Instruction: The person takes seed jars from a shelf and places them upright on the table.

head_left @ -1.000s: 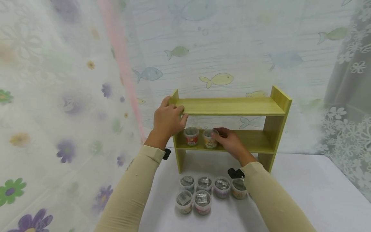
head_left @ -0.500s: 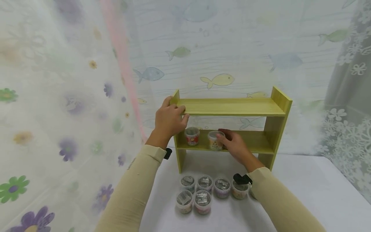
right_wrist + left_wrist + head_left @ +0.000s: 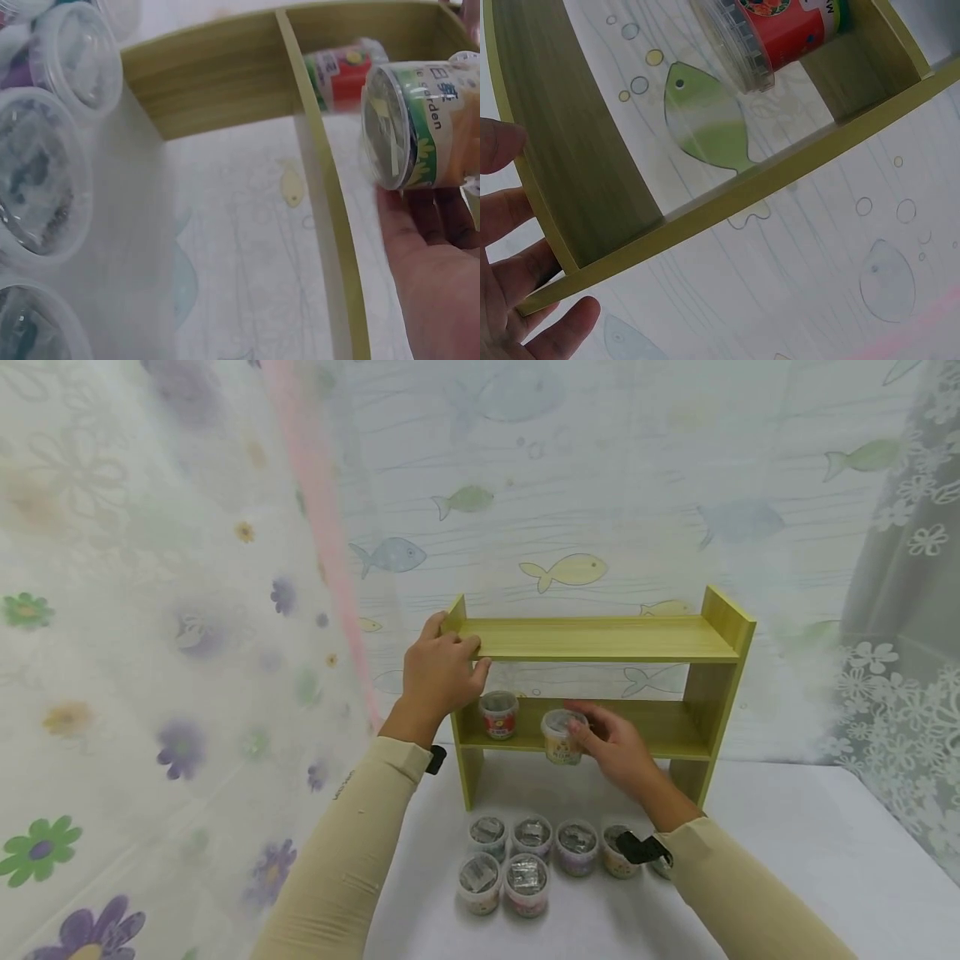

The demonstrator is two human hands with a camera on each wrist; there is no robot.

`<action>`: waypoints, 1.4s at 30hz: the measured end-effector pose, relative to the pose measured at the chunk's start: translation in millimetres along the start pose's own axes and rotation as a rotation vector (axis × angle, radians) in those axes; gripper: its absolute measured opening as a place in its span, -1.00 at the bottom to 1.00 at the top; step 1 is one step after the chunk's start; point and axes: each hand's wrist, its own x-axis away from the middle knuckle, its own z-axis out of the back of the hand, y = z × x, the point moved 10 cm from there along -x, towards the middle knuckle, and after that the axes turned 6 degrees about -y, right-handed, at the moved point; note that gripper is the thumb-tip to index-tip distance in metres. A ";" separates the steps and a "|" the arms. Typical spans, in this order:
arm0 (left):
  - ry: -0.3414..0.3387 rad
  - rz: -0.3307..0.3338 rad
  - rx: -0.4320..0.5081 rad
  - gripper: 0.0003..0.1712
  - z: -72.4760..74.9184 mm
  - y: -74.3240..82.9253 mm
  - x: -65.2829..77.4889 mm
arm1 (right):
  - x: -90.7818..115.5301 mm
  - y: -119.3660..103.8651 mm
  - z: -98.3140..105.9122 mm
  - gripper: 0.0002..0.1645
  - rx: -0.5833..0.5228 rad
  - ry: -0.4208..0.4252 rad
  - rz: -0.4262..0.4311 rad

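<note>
My left hand (image 3: 437, 672) grips the upper left corner of a yellow-green wooden shelf rack (image 3: 600, 639); in the left wrist view its fingers (image 3: 510, 214) bend over the board's edge. Between thumb and fingers, my right hand (image 3: 628, 758) holds a small clear-lidded plastic tub (image 3: 562, 747) with an orange and white label, in front of the middle board. In the right wrist view that tub (image 3: 442, 124) lies sideways in the picture, fingers behind it. A similar tub with a red label (image 3: 499, 718) stands at the middle board's left end.
On the white-covered table (image 3: 787, 827), several lidded tubs (image 3: 527, 883) stand in two rows before the rack. The right forearm's black wrist strap (image 3: 643, 847) partly covers the tubs at the right. A fish-patterned curtain (image 3: 600, 485) hangs behind.
My right hand has drawn the orange-labelled tub right and forward, away from the red-labelled one, to in front of the middle board. My left hand stays on the rack's corner.
</note>
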 end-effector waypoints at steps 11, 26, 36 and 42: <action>0.013 -0.006 0.005 -0.66 1.0 0.2 0.9 | 27.3 3.0 -3.4 -0.31 0.056 0.025 -0.014; 0.012 -0.004 0.022 -0.66 -0.5 -1.7 0.6 | 63.3 10.4 -14.2 -0.40 0.142 0.031 -0.011; -0.009 0.013 0.007 -0.66 -0.1 -4.5 0.6 | 84.4 26.1 -30.5 -0.38 0.069 -0.022 -0.042; -0.014 0.001 0.017 -0.66 -2.4 -2.0 0.4 | 98.4 36.9 -36.1 -0.35 0.025 -0.014 -0.070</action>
